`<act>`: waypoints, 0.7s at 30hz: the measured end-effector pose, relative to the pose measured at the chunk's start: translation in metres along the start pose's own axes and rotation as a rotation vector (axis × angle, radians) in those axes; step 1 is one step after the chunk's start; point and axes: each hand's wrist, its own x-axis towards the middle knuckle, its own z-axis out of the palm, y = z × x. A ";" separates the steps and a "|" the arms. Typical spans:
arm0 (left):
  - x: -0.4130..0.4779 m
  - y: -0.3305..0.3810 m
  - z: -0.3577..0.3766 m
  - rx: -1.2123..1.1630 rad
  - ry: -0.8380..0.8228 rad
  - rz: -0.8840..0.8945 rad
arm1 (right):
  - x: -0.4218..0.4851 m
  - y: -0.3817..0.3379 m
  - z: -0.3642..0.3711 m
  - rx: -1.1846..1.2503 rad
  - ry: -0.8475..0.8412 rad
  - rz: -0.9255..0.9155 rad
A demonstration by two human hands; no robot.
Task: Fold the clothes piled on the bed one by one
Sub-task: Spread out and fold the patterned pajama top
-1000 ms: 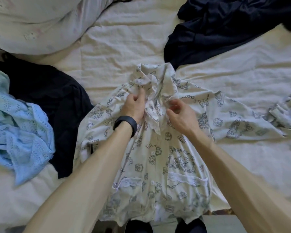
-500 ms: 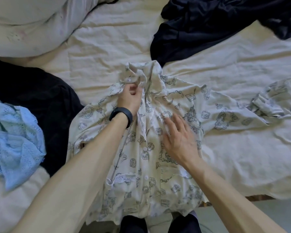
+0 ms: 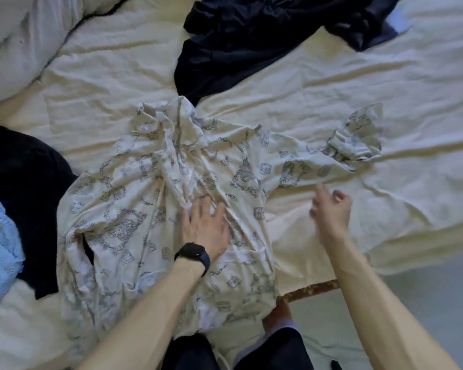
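Moved down from the collar, the left hand is laid flat on the printed shirt at the bed's near edge, the right hand is held loose and empty, and lumps could be folded in if not smoothed.

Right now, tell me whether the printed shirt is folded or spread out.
Spread out, unfolded. The printed shirt lies flat and wrinkled on the bed, one sleeve stretched sideways; the left hand rests flat on it.

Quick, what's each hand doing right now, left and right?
Left hand: open, pressing flat on the printed pajama shirt.
Right hand: open, fingers loosely curled, holding nothing, just off the shirt.
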 end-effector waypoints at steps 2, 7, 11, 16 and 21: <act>0.018 0.026 -0.012 0.046 0.092 0.006 | 0.045 -0.035 -0.010 0.276 0.076 0.064; 0.086 0.102 -0.049 0.028 0.137 0.181 | 0.113 -0.100 -0.034 0.284 0.009 0.109; 0.123 0.159 -0.080 0.034 0.124 0.291 | 0.135 -0.143 -0.080 0.312 -0.186 0.166; 0.155 0.217 -0.105 0.064 0.092 0.309 | 0.152 -0.177 -0.159 0.719 -0.178 0.120; 0.179 0.266 -0.111 0.005 -0.006 0.250 | 0.186 -0.149 -0.188 0.134 -0.020 -0.088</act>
